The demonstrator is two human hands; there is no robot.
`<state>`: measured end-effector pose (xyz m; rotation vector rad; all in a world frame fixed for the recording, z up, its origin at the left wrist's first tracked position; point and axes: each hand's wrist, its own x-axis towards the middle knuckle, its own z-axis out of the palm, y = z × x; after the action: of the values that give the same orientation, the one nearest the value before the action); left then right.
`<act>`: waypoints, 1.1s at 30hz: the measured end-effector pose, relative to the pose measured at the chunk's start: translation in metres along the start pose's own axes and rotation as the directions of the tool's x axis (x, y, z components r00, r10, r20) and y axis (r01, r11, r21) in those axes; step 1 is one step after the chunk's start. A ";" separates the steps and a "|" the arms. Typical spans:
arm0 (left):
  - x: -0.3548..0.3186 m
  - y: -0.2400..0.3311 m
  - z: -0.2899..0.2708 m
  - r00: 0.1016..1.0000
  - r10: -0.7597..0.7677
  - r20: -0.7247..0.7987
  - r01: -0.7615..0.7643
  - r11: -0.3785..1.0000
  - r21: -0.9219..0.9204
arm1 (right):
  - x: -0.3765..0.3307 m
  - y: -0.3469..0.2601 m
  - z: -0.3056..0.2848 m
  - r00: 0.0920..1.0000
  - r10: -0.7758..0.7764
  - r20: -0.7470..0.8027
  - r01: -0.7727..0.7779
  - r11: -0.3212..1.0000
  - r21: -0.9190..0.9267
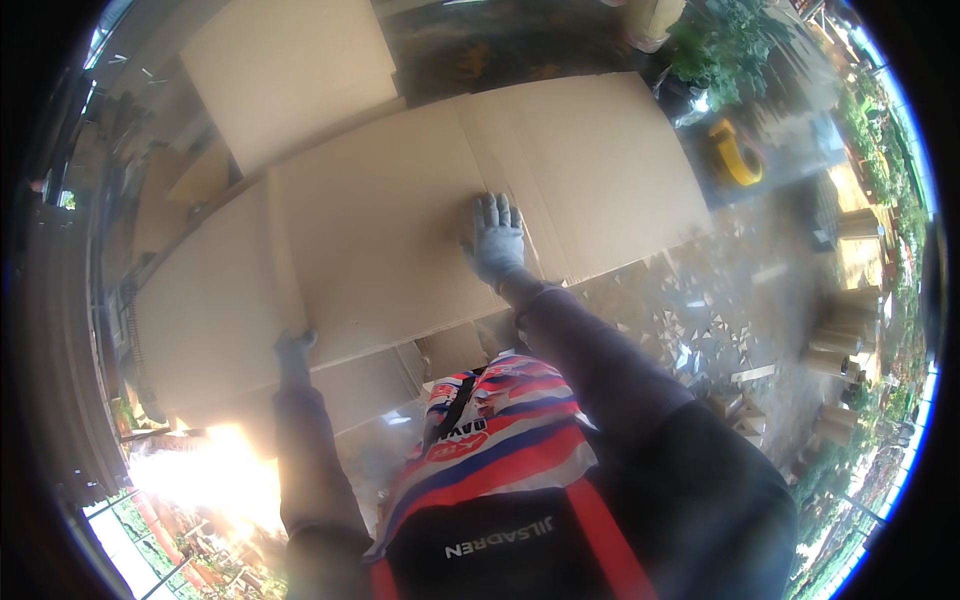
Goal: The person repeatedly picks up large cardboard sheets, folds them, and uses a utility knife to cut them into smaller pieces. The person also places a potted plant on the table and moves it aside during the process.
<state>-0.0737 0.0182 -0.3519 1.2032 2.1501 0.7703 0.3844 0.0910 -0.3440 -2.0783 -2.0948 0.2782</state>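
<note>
A long brown cardboard sheet [385,215] with crosswise creases lies spread out in front of me. My right hand [497,240], in a pale grey glove, rests flat on it right of the middle, near a crease, with the fingers stretched out. At the sheet's near left edge is my left hand [295,347], also gloved in grey. Its thumb side points right, but the fingers are blurred and I cannot make out whether they grip the edge.
Another cardboard panel [290,75] lies beyond the sheet at the far left. A yellow ring-shaped roll [738,155] sits at the right, below a leafy green plant [730,50]. Small pale scraps [690,320] litter the floor. Brown cylinders [838,338] stand at the far right.
</note>
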 end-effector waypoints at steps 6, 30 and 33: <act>-0.002 -0.001 0.010 0.996 -0.002 0.087 0.032 0.941 -0.336 | 0.002 0.005 0.009 1.000 0.021 0.011 -0.021 1.000 -0.023; 0.029 0.068 -0.024 0.989 -0.124 -0.084 0.120 0.992 -0.047 | 0.001 -0.024 -0.004 1.000 -0.024 0.003 0.024 0.951 -0.309; 0.047 0.060 -0.023 0.985 -0.171 -0.015 0.171 0.985 -0.007 | 0.003 -0.014 0.006 1.000 0.000 0.029 0.008 0.955 -0.296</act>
<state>-0.0776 0.0801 -0.3026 0.9964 2.2278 0.7117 0.3691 0.0940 -0.3460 -2.2405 -2.2780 -0.0095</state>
